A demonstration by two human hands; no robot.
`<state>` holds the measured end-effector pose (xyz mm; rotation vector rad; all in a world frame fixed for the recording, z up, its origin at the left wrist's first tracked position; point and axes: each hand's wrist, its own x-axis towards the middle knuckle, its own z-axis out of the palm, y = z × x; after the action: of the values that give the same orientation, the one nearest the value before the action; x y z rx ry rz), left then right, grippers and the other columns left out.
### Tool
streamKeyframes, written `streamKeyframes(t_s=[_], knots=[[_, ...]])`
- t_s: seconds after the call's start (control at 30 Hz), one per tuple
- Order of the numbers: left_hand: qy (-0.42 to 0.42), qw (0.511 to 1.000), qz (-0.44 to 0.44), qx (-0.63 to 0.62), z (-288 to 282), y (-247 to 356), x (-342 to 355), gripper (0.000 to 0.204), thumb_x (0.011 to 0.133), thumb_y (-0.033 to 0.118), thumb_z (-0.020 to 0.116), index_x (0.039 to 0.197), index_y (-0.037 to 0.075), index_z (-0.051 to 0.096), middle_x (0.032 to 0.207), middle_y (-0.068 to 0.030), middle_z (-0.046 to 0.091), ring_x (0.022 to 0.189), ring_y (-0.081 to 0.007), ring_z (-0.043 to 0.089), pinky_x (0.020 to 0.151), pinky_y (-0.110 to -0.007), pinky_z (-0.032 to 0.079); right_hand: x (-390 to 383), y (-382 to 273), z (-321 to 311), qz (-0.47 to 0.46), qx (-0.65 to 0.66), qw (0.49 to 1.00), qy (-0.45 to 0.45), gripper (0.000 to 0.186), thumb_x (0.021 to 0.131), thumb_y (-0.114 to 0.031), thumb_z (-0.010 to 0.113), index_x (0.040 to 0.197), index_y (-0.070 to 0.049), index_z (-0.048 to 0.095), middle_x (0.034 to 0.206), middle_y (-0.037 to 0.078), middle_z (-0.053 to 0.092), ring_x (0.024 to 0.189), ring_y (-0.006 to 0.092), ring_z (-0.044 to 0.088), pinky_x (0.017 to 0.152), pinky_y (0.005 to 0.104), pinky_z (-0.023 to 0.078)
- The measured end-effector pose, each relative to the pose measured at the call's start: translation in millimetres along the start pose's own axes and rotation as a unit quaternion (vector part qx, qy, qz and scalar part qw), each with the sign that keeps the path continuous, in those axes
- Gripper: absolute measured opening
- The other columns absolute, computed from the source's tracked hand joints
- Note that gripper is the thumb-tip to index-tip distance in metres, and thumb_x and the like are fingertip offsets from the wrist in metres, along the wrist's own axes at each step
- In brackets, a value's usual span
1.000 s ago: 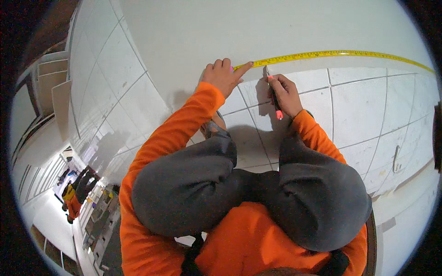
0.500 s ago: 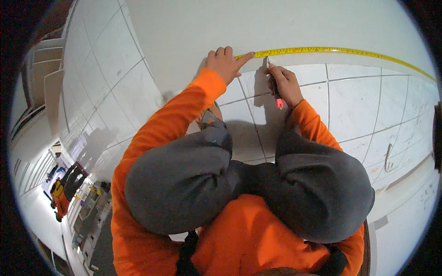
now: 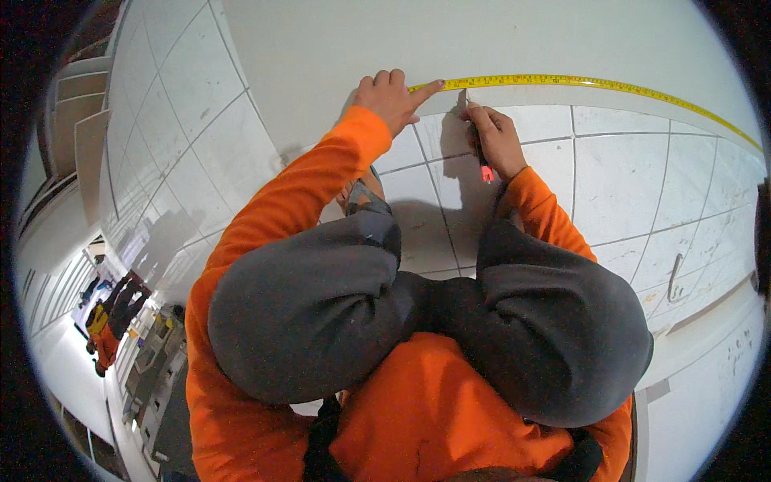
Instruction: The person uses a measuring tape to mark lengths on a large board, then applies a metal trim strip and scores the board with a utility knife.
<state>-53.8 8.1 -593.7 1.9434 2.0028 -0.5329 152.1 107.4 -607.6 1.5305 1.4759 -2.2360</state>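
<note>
My left hand (image 3: pixel 385 101) lies on a pale board (image 3: pixel 514 40), its index finger stretched along the near end of a yellow tape measure (image 3: pixel 554 79) and its fingertip pressing on the tape. The other fingers rest bent on the board, and the thumb points toward me. My right hand (image 3: pixel 497 138) is closed round a utility knife (image 3: pixel 487 172) with a dark handle and a pinkish-red end. The knife's blade points away from me, its tip close to the tape's near edge. Whether the tip touches the board I cannot tell.
White floor tiles (image 3: pixel 618 177) with dark joints lie under and right of my knees. A sandal (image 3: pixel 368 197) shows on my left foot. A small handle-shaped piece (image 3: pixel 675 277) is on the right. Far left are people (image 3: pixel 108 329) and stacked panels (image 3: pixel 92 153).
The hands, tape and board sit slightly higher in the picture. The hold on the knife and the finger on the tape look the same.
</note>
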Motion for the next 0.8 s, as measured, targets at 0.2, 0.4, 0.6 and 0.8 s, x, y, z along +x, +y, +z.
streamKeyframes(t_s=[0.2,0.4,0.6,0.8], knots=[[-0.028,1.0,-0.007,0.005,-0.8,2.2,1.9,0.084,0.086,0.049,0.072,0.156,0.052,0.024,0.107,-0.0132,0.059,0.098,-0.0304,0.062,0.071,-0.044,0.054,7.7,10.9,-5.9,-0.026,-0.027,0.999,-0.007,0.044,0.104,-0.042,0.05,0.097,-0.002,0.067,0.065,0.002,0.054,0.055,0.0105,0.05,0.051,0.0271,0.04],[-0.025,0.999,-0.002,-0.023,-0.8,-1.5,0.2,0.081,0.088,0.045,0.071,0.155,0.051,0.026,0.11,-0.0128,0.06,0.1,-0.0317,0.062,0.078,-0.047,0.054,8.1,9.4,-4.1,-0.009,0.014,1.0,-0.026,0.044,0.104,-0.043,0.05,0.095,-0.003,0.065,0.063,0.002,0.052,0.052,0.0114,0.05,0.049,0.0279,0.04],[-0.078,0.994,-0.013,-0.081,-14.7,0.1,8.2,0.079,0.089,0.04,0.072,0.155,0.049,0.029,0.116,-0.0151,0.06,0.109,-0.0345,0.061,0.087,-0.051,0.052,20.9,40.2,-4.5,-0.108,-0.067,0.992,0.018,0.033,0.102,-0.036,0.051,0.099,-0.005,0.064,0.072,0.004,0.058,0.054,0.0138,0.056,0.048,0.0307,0.044],[-0.027,0.998,-0.037,-0.04,-4.7,-13.2,-13.3,0.086,0.082,0.036,0.08,0.153,0.048,0.034,0.11,-0.0129,0.059,0.101,-0.0315,0.06,0.083,-0.049,0.05,33.0,46.2,11.9,-0.313,-0.293,0.903,-0.035,0.029,0.089,-0.012,0.054,0.115,-0.002,0.062,0.099,0.021,0.067,0.094,0.0394,0.066,0.085,0.049,0.053]])
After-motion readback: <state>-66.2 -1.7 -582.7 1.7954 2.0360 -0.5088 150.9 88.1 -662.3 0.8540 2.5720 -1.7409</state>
